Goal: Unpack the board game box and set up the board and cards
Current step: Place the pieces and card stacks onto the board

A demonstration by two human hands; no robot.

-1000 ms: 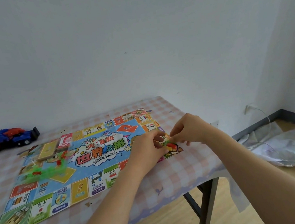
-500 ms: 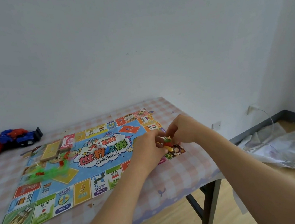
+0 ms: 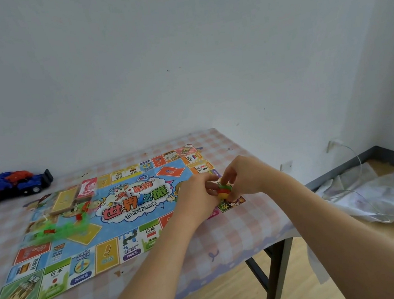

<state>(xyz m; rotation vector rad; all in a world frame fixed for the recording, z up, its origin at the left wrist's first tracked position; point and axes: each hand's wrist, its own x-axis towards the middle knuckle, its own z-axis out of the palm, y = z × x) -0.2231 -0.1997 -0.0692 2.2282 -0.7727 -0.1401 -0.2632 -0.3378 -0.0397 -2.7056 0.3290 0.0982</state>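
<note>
A person's two bare hands meet over the right end of a colourful game board (image 3: pixel 124 206) lying flat on a worktop (image 3: pixel 225 234) covered in a pink checked cloth. The left hand (image 3: pixel 196 198) and the right hand (image 3: pixel 241 178) are both pinched on a small cluster of plastic playing pieces (image 3: pixel 224 190), coloured green, red and yellow, held between the fingertips of both. So each grip is closed on that cluster, just above the board's near right corner.

To the left of the hands, well apart, a stack of cards (image 3: pixel 64 200) sits on the board's far left part. Just nearer than the stack lies a blurred heap of green plastic parts (image 3: pixel 62 228) with some red in it. Beyond the board, further left still, a red and blue toy car (image 3: pixel 11 186) rests on the cloth against the wall. The game box itself is not in view.

The board is already unfolded and the cards are out, so the step in hand looks like separating or sorting the small playing pieces. The next move probably calls for pulling the pieces apart with a light fingertip grip, then setting them down on the corner square directly below the hands. Whether the pieces are joined or merely bunched together cannot be told.
</note>
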